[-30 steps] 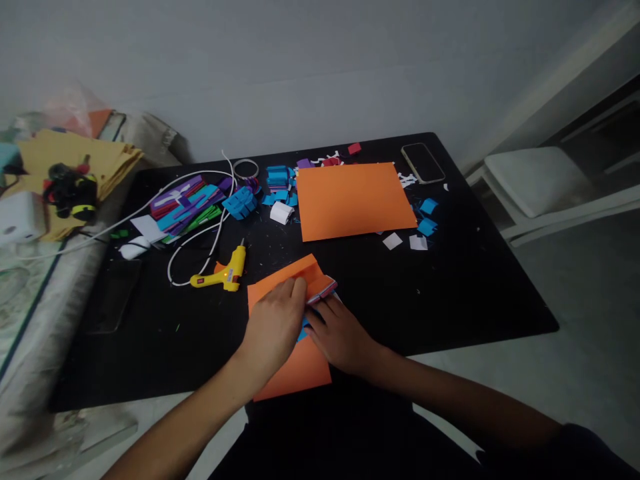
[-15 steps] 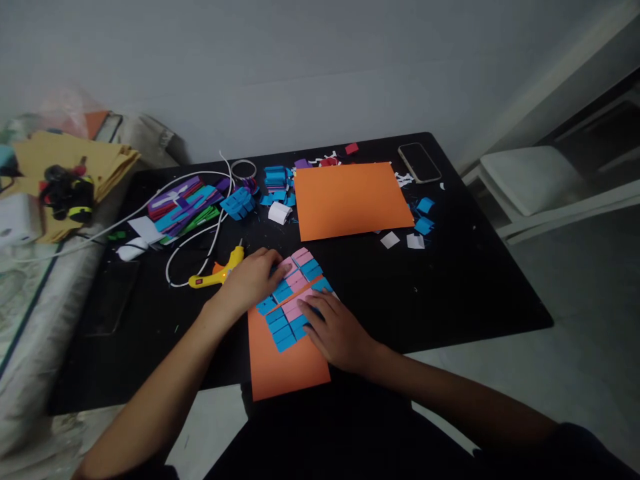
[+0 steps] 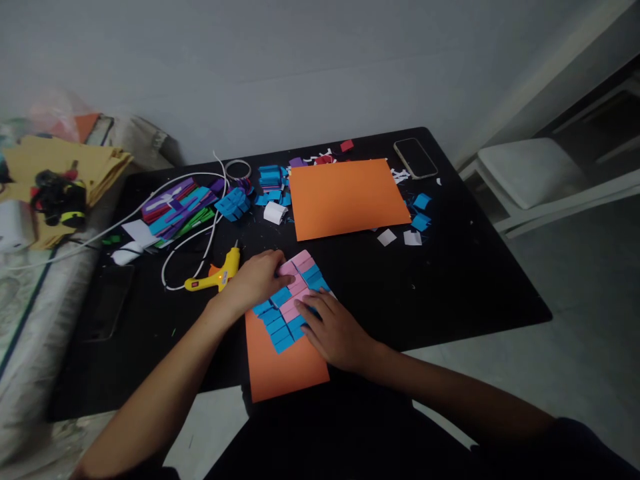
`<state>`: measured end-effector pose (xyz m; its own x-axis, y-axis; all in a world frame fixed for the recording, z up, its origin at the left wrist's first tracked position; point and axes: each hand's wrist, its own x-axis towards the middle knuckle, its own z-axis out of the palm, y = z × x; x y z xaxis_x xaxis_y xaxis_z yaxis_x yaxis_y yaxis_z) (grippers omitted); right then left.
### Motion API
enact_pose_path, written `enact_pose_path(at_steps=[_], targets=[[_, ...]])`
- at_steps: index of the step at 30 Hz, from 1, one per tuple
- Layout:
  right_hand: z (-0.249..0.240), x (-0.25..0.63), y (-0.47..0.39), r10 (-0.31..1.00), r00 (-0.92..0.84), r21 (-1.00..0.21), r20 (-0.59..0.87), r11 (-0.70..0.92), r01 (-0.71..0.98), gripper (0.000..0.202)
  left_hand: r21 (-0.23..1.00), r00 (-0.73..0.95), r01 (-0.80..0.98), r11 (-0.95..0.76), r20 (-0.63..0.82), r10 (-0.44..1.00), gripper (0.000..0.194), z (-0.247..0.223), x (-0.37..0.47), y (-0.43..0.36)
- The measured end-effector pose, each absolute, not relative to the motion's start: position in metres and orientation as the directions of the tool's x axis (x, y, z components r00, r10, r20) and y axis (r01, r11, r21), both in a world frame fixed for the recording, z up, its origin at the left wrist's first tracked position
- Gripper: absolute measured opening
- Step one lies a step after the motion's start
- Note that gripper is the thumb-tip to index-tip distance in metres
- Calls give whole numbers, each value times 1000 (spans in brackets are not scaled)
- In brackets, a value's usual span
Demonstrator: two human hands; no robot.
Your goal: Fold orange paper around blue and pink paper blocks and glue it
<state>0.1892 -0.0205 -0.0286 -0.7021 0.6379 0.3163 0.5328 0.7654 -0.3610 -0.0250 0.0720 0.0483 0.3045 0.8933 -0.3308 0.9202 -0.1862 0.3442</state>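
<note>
A patchwork of pink and blue folded paper pieces lies slanted over a sheet of orange paper at the table's front edge. Curled round its upper left edge is my left hand, closed on the upper row of paper pieces, thumb on top and the other fingertips partly hidden. My right hand rests on the lower right part, fingers stretched out and apart, pressing on the pieces. Just left of my left hand lies a yellow glue gun with a small light glowing.
A larger orange sheet lies further back, amid blue folded pieces and white scraps. Coloured paper strips and a white cable occupy the left. A phone lies at the back right; a white chair stands beyond.
The orange gap between the upper and lower paper rows has closed, as my left hand brought the upper row down against the lower one. My right hand has stayed nearly in place.
</note>
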Motion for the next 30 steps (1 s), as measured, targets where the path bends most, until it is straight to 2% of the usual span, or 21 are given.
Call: enact_pose_path(at_steps=[3,6,11,14,17,21,25,28,30], targets=[[-29,189,-20,639,-699,-357,322,765,536,42,325,315,923,-207,-327,891,8,59,-14,54],[-30,189,-20,624,-706,-329,335,779,533,38,221,347,932,-286,-328,879,2,64,2,30],[-34,188,-21,621,-700,-294,353,784,547,28,6,326,942,-336,-257,910,26,56,29,-7],[-36,188,-22,611,-708,-280,354,792,543,28,-69,298,946,-317,-204,932,25,46,37,-21],[-38,189,-22,601,-720,-280,346,799,532,26,-49,279,955,-291,-175,944,24,41,40,-28],[-38,189,-22,602,-731,-301,321,797,525,26,16,253,967,-255,-211,944,22,46,38,-28],[-33,189,-21,632,-701,-319,330,774,547,32,103,196,979,-176,-242,950,9,61,15,-6],[-28,188,-21,638,-691,-339,340,769,543,41,161,120,982,-97,-136,983,13,70,-16,26],[-26,188,-21,644,-685,-349,341,763,544,42,198,89,978,-64,-122,988,11,71,-34,43]])
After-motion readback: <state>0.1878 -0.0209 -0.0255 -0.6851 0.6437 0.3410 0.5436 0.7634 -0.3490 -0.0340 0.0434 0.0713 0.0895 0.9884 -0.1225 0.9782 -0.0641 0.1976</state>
